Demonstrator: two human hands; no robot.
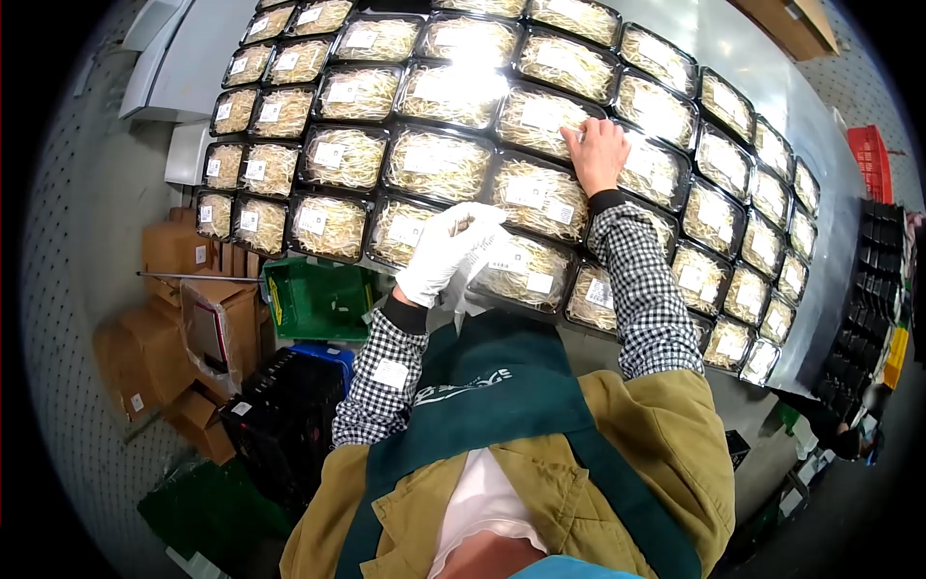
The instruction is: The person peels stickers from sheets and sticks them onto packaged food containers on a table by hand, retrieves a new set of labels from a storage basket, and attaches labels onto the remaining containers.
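Rows of black trays of bean sprouts under clear film, most with white labels, cover the metal table [709,43]. My left hand [446,253], in a white glove, is closed on a strip of labels [471,261] above the front edge, beside a front-row tray [526,273]. My bare right hand [598,154] reaches over the middle rows, its fingers bent at the edge of a labelled tray [545,121]. Whether those fingertips hold anything is too small to tell. Just in front of my right wrist lies a tray with two labels [538,198].
Below the table's left side are a green crate [318,299], cardboard boxes [178,328] and a black crate [289,410]. A red basket [870,162] and stacked black trays [871,289] stand at the right. A cardboard box [791,24] sits at the top right.
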